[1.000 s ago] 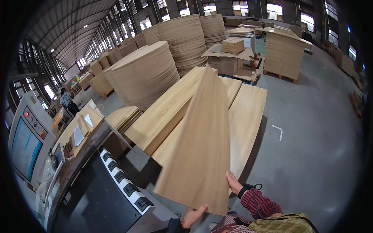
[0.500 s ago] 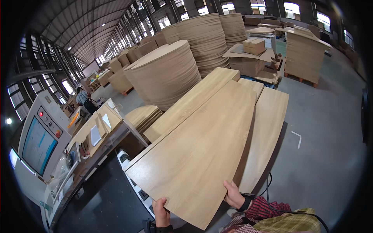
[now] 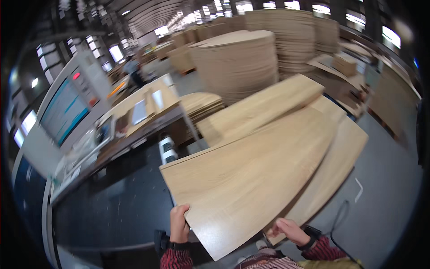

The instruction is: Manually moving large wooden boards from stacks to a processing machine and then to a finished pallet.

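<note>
I hold a long, pale wood veneer sheet [image 3: 251, 179] flat in front of me, its near corner pointing at my chest. My left hand [image 3: 179, 224] grips the sheet's near left edge, fingers curled over the top. My right hand [image 3: 291, 231] holds the near right edge from below, a dark band on its wrist. The sheet hangs partly over the dark flat bed of a machine [image 3: 112, 201] on my left and partly over a stack of similar sheets [image 3: 345, 152] on the right.
A control panel with a blue screen [image 3: 62, 114] stands at the left beside a cluttered bench [image 3: 139, 107]. Tall piles of round veneer [image 3: 242, 62] fill the hall behind. A person [image 3: 132, 69] stands far off. Grey concrete floor [image 3: 385, 197] lies to the right.
The sheet came down from standing on edge to lying flat and has swung left over the machine bed. My left hand moved up onto its near edge; my view turned left.
</note>
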Demonstrator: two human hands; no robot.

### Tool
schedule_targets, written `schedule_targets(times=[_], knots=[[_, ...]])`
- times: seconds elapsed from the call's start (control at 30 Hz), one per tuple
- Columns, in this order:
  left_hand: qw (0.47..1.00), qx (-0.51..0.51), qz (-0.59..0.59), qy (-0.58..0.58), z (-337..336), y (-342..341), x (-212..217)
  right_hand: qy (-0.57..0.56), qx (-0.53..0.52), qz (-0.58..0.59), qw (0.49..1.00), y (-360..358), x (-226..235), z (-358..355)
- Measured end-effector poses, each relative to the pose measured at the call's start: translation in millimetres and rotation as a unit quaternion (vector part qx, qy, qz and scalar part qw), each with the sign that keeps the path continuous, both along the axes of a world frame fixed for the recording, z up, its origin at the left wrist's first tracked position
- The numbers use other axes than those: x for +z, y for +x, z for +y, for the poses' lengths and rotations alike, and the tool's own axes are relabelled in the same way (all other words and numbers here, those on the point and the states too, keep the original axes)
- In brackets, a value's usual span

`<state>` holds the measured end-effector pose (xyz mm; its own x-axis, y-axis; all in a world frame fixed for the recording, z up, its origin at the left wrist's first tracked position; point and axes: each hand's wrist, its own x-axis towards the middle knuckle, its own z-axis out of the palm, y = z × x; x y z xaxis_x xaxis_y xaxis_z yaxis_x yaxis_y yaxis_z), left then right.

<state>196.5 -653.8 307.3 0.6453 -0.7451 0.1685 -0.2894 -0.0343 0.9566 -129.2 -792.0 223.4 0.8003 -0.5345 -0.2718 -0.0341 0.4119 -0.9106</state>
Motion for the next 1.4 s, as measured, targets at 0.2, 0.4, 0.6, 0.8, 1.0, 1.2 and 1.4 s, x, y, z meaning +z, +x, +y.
schedule_targets(times=[0.2, 0.4, 0.6, 0.8, 1.0, 1.2, 1.4], knots=[[0.940, 0.079, 0.324, -0.076, 22, 53, 2, -0.616, -0.098, 0.127, 0.771, 25, 38, -19], [0.944, 0.114, 0.296, -0.094, 67, 109, 15, -0.743, 0.037, 0.187, 0.642, 102, 12, -18], [0.973, 0.101, 0.194, -0.072, 166, 180, 45, -0.756, 0.047, 0.167, 0.631, 188, 21, 72], [0.975, 0.212, 0.066, -0.032, 321, 305, 63, -0.743, 0.130, -0.007, 0.656, 299, 52, 178], [0.978, 0.188, 0.084, -0.045, 427, 380, 158, -0.731, 0.252, -0.096, 0.627, 410, 132, 271], [0.948, 0.275, 0.010, 0.162, 542, 426, 103, -0.710, 0.358, -0.208, 0.569, 489, 135, 319], [0.938, 0.234, -0.138, 0.215, 533, 376, 14, -0.711, 0.487, -0.212, 0.460, 590, 62, 358]])
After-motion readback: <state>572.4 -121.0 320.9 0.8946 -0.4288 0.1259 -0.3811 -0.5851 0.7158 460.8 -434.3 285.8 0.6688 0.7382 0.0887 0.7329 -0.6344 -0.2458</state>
